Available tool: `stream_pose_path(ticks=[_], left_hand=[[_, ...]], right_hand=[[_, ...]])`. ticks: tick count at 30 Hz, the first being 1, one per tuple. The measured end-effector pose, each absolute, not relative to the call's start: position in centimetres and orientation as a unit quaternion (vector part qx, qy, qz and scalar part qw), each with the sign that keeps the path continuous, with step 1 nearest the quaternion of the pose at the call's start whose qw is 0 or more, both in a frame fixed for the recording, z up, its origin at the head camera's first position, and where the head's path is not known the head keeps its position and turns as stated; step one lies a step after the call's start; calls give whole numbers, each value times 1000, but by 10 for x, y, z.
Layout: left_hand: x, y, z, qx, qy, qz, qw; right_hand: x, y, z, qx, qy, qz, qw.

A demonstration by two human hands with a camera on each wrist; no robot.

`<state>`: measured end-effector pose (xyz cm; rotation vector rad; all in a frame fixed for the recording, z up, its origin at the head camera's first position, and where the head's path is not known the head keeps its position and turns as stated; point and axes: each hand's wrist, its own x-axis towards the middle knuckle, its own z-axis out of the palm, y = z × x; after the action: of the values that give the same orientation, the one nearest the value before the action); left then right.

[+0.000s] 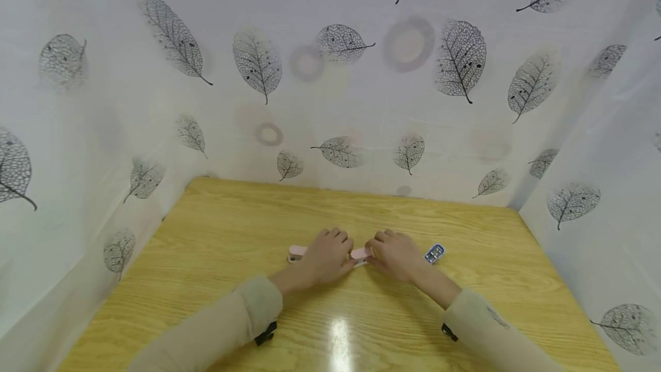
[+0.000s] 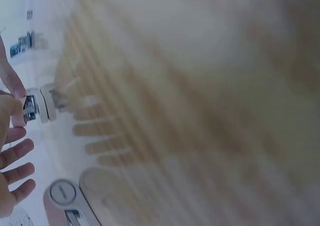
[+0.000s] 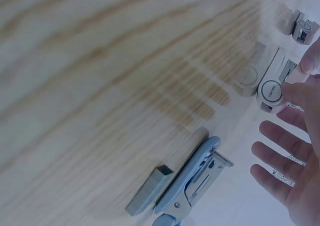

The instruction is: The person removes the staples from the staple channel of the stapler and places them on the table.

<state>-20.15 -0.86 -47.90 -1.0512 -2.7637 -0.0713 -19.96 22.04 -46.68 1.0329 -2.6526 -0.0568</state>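
A pink and white stapler (image 1: 360, 253) lies between my two hands near the middle of the table. My left hand (image 1: 329, 254) pinches one end of it between thumb and forefinger, and its other fingers spread loosely in the left wrist view. At the opposite end my right hand (image 1: 396, 254) pinches it too, next to the round badge on its side. In the right wrist view this stapler (image 3: 272, 92) stands low over the tabletop, its metal part showing under the pink top. The fingers partly cover both ends.
Left of my left hand sits a second pink stapler (image 1: 296, 253). To the right of my right hand is a blue stapler (image 1: 434, 253); beside it lies a short grey strip of staples (image 3: 149, 191). A leaf-print curtain (image 1: 341, 102) borders the wooden table (image 1: 248, 211).
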Motion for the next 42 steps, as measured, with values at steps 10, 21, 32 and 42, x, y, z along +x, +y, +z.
stream_pose_path(ticks=[10, 21, 32, 42], left_hand=[[-182, 0, -480, -356, -928, -22, 111], [-172, -5, -489, -326, -939, -46, 103], [-171, 5, -500, -287, -950, -72, 103], [-169, 10, -504, -258, -956, -86, 113]], right_hand=[[-193, 228, -468, 407, -898, -14, 164], [-194, 228, -469, 481, -850, 36, 210], [-198, 219, -473, 478, -850, -35, 218], [-199, 216, -472, 463, -863, -52, 196]])
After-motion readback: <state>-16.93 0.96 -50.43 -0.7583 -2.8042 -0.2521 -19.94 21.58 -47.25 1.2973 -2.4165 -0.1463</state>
